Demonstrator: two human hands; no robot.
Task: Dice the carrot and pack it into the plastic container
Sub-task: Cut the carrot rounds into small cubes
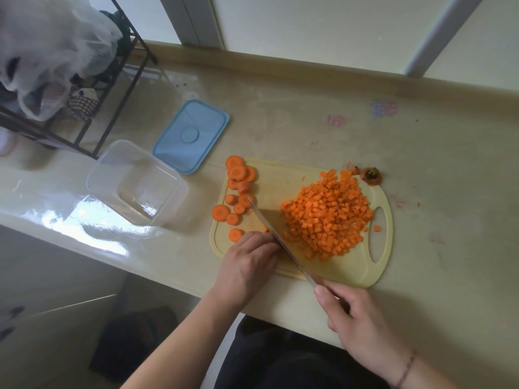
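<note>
Carrot dice (327, 217) lie heaped on the right half of the pale yellow cutting board (280, 186), and from my remote seat I see the pile reaching almost to the board's handle hole. On the left half sit the uncut carrot rounds (237, 189), scattered from the far edge toward the near one, a few overlapping, one lying partly over the board's left rim. My left hand (248, 262) rests on the near left part of the board with its fingers curled down against the knife blade; whether they pin a piece of carrot under them I cannot tell, as the knuckles hide it. My right hand (356, 318) has its grip wrapped around the handle of the knife (280, 242), forefinger stretched along the top, and the blade runs diagonally across the board with its tip among the rounds. The carrot top (370, 175) — stem end up — lies just off the board's far right corner, on the table (421, 192). The clear plastic container (134, 181) stands left of the board, apart from it, with nothing orange inside. Its blue lid (192, 136) lies flat behind it on the table. A dark wire rack (92, 88) holding something under white netting stands at the far left.
</note>
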